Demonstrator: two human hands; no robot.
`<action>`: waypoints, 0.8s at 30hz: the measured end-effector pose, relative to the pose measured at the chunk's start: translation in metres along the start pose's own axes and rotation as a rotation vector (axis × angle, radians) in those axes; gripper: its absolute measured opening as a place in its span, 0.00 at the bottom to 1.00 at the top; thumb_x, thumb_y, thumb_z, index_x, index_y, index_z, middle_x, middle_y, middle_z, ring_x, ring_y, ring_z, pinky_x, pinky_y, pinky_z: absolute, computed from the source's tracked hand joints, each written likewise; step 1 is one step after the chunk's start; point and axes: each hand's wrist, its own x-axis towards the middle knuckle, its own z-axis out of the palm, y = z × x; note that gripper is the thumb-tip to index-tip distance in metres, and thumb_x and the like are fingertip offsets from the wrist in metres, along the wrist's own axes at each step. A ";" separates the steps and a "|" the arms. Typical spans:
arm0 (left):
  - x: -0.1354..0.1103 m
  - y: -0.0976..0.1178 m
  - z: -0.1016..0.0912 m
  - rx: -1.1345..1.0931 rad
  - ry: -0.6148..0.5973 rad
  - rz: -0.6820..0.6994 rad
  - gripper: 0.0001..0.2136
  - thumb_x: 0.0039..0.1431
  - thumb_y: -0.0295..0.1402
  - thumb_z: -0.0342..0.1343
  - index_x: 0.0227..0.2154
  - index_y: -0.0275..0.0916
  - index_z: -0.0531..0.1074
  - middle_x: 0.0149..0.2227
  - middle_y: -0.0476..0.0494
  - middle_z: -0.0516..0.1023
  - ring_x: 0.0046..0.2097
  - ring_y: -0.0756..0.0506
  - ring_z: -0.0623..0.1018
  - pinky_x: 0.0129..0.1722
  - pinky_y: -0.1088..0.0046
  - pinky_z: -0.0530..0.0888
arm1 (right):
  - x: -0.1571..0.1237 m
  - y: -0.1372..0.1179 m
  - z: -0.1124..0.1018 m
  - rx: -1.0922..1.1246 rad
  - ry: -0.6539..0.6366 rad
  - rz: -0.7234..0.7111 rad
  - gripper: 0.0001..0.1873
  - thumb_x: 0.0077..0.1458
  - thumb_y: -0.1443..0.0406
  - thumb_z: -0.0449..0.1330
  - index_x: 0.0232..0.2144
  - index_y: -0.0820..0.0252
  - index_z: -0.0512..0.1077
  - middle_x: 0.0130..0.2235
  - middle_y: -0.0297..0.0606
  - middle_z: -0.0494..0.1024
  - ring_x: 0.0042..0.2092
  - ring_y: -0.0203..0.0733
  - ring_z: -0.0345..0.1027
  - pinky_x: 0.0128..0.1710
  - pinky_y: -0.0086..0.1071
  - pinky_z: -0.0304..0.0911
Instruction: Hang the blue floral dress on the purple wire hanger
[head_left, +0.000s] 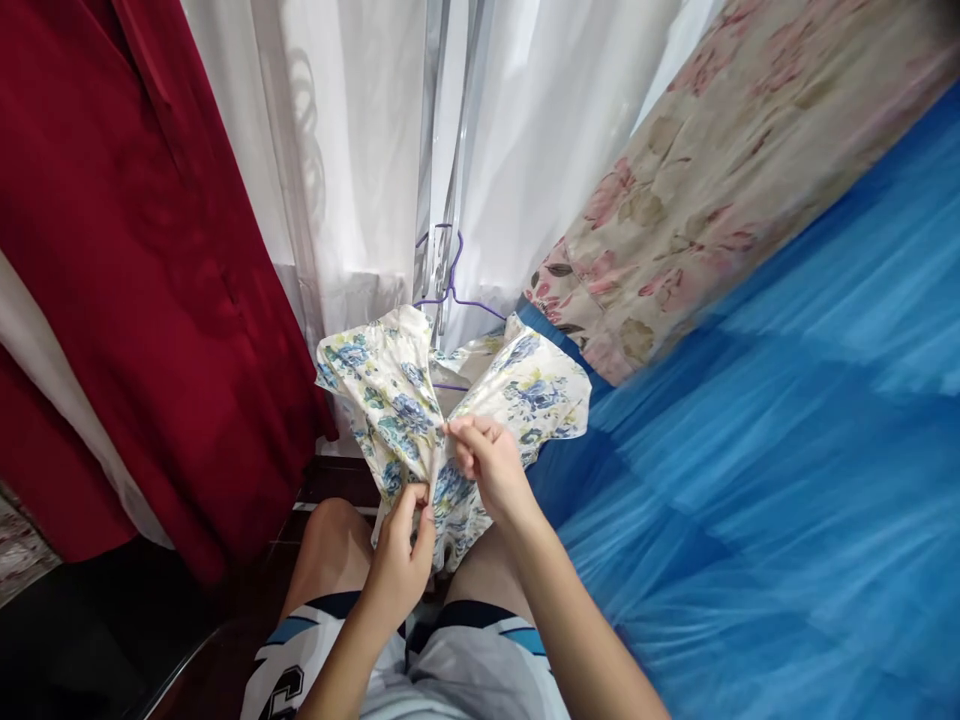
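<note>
A white blouse (pixel 536 390) with blue flowers and green leaves hangs in front of me on a purple hanger (pixel 452 290). Its front has a V-shaped neck opening, and the hanger's lower bar shows through it. My right hand (pixel 491 460) pinches the front edge at the bottom of the V. Lower down and to the left, my left hand (pixel 409 545) is closed on the same front edge. Whether a button or other fastener lies under the fingertips is too small to tell. The blouse's lower part hangs between my knees.
White curtains (pixel 360 150) hang behind, with a metal pole (pixel 450 120) by the hanger hook. A red curtain (pixel 172 250) is on the left. Floral beige fabric (pixel 660 220) and blue tulle (pixel 712 480) fill the right. A black surface (pixel 90 630) is at lower left.
</note>
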 end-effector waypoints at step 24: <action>0.133 0.087 -0.061 0.133 0.260 0.499 0.15 0.68 0.35 0.49 0.54 0.41 0.70 0.38 0.45 0.76 0.39 0.47 0.76 0.44 0.69 0.72 | 0.046 -0.065 0.024 -0.229 0.095 -0.413 0.09 0.53 0.63 0.59 0.24 0.58 0.66 0.15 0.25 0.61 0.18 0.29 0.51 0.20 0.26 0.46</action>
